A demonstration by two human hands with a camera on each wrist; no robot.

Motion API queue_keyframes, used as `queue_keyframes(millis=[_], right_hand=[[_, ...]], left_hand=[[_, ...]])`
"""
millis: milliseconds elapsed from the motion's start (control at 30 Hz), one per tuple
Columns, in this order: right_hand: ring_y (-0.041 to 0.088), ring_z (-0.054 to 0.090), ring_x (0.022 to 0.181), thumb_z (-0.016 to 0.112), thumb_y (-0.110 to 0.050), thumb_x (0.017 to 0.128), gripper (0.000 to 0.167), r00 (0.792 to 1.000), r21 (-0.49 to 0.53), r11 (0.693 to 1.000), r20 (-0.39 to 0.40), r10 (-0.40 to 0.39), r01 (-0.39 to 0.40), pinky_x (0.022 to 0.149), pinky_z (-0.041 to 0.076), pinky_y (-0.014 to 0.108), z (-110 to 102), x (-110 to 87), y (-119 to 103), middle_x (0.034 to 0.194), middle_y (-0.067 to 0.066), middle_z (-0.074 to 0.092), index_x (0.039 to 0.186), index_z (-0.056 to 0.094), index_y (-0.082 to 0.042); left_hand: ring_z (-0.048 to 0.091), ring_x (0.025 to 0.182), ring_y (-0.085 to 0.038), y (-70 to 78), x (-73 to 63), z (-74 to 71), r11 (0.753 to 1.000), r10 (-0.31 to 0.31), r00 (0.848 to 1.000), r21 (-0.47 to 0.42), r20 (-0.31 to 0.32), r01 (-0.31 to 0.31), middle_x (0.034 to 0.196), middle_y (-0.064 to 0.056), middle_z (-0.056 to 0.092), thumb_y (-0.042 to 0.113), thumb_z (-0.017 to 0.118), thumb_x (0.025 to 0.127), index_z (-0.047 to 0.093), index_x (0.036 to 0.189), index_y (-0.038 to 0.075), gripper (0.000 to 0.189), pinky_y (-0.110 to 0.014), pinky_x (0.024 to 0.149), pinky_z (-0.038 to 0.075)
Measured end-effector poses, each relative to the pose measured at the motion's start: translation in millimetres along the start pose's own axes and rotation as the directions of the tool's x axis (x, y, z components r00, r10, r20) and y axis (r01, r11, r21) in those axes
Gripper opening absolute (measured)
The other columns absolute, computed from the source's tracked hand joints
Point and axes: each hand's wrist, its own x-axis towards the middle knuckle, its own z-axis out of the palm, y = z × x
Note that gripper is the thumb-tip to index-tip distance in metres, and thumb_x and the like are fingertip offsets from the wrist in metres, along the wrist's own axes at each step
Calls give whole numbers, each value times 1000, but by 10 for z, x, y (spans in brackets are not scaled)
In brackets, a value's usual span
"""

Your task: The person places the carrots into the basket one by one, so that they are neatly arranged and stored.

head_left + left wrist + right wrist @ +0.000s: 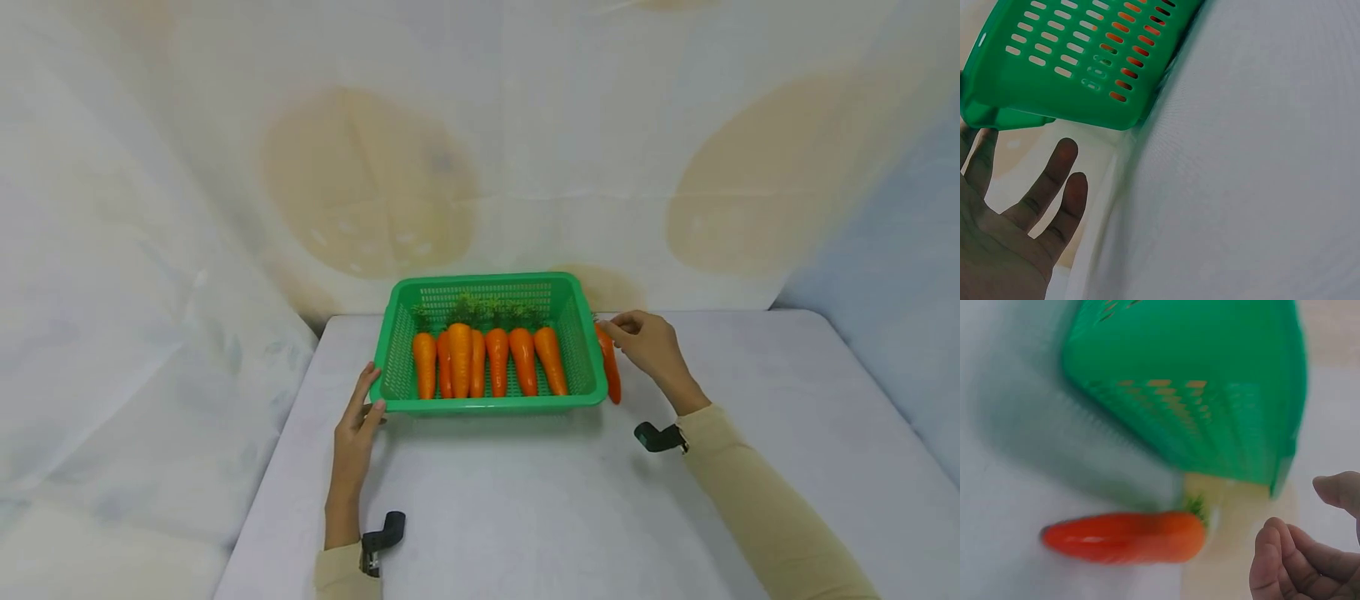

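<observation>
A green plastic basket (pixel 480 406) with slotted walls stands on the table, holding several orange carrots (pixel 498 360) with green leafy tops. At its left front corner is my left hand (pixel 356 433), touching the rim with extended fingers. The left wrist view shows two of that hand's fingers (pixel 1054 181) spread apart below the rim. One more carrot (pixel 1129 537) lies on the table just outside the basket's right wall. My right hand (pixel 651 346) hovers by this carrot's leafy end. In the right wrist view a gap shows between thumb and fingers, with nothing held.
A white cloth covers the table (pixel 495 508). Behind it hangs a pale curtain (pixel 555 167) with large tan patches, close to the basket's back. Another pale sheet (pixel 127 333) hangs along the left side. Each wrist carries a small black camera (pixel 660 437).
</observation>
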Motion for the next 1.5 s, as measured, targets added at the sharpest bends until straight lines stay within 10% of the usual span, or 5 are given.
queue_keyframes(millis=[567,1000,1500], right_hand=[[37,59,101,60,-57,94,71,986,-111,984,78,151,-141,81,52,45,234,106,510,118,26,63,124,60,8],[33,60,93,63,-36,96,55,978,-124,979,110,175,-161,77,52,41,360,180,558,112,25,65,121,62,13],[40,55,109,63,-46,95,65,974,-44,976,76,214,-212,87,52,50,-4,37,344,125,28,60,128,59,10]], left_hand=[[60,101,-26,17,12,19,1000,19,1000,-3,-3,-19,162,0,30,10,51,105,42,154,12,49,-42,82,55],[60,100,-29,40,1,19,1000,10,1000,1,-12,-10,161,2,31,14,52,105,43,153,14,49,-43,82,55],[59,104,-39,30,1,19,1000,18,1000,-14,-10,-18,162,-1,30,11,52,105,42,153,12,49,-40,81,56]])
